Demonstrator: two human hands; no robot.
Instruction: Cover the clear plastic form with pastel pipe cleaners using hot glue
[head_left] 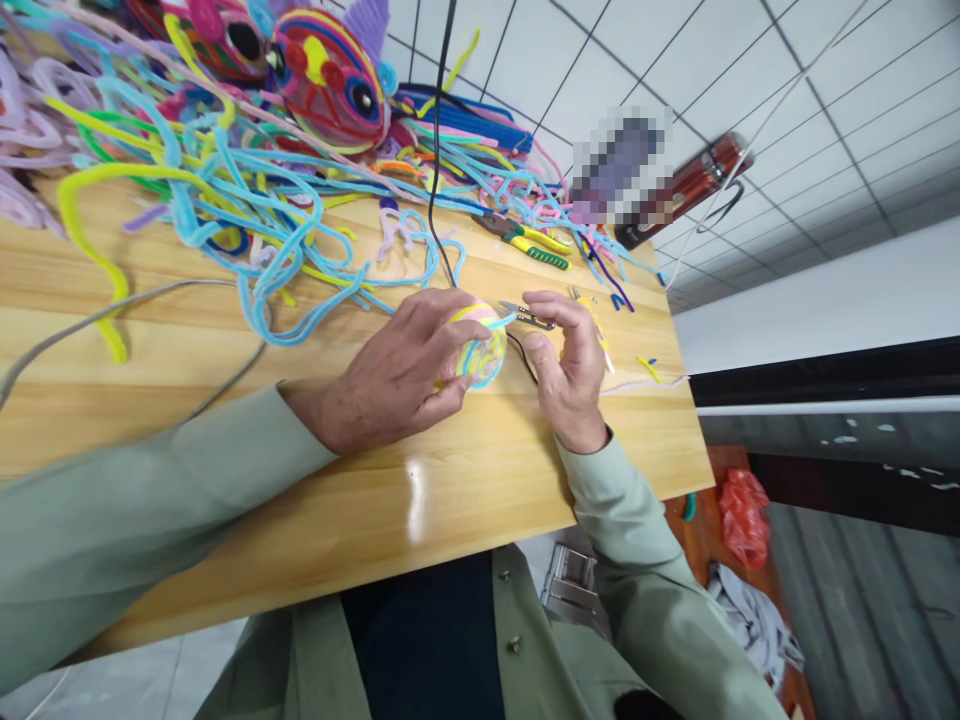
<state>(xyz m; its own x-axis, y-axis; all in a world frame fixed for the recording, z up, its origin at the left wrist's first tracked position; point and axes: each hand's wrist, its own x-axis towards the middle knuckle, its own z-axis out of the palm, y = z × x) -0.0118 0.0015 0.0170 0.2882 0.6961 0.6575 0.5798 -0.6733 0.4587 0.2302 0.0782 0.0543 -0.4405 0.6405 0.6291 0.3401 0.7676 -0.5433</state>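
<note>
My left hand (409, 375) grips a round coiled disc (486, 352) of yellow, pink and light-blue pipe cleaners above the table, fingers bent around its left side. A light-blue pipe cleaner end (502, 321) sticks out of the disc to the right. To its right is my right hand (571, 365), with thumb and index finger apart. Small thread snips (529, 317) show in the gap between those fingers, pointing left; whether the hand touches them I cannot tell. Beyond the hands lie pliers (525, 240) with yellow-green handles.
Loose pipe cleaners (277, 270) in many colours heap across the back left, beside a colourful fish-like figure (330, 80). A black cable (436, 150) runs down behind the disc. At the back right lies a red flask (686, 190). The wooden table (450, 490) ends at a front edge.
</note>
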